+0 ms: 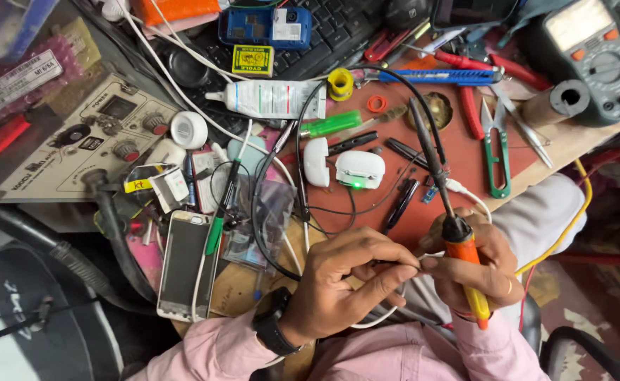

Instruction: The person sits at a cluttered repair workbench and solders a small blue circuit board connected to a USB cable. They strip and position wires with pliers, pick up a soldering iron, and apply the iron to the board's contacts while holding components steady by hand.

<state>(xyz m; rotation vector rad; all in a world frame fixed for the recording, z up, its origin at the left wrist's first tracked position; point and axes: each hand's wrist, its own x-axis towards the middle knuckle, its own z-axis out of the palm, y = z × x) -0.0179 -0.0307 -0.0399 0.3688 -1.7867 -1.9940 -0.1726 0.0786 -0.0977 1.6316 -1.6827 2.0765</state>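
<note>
Orange-handled soldering iron sits gripped in my right hand while my left hand pinches the thin white wire above the cluttered bench; I'd brace both wrists, keeping fingers off the tip.

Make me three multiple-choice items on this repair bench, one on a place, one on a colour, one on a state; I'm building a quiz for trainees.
1. Where does the phone lie?
A. on the keyboard
B. at the bench's near edge, left of the left hand
C. under the multimeter

2. What colour is the handle of the soldering iron?
A. orange and yellow
B. blue
C. white

3. What is the state of the white earbud case?
A. no light showing
B. a green light on
C. held in a hand

Answers: B, it lies face up beside the wrist; A, the grip in the right hand is orange with yellow; B, a green dot glows on its front.
</note>
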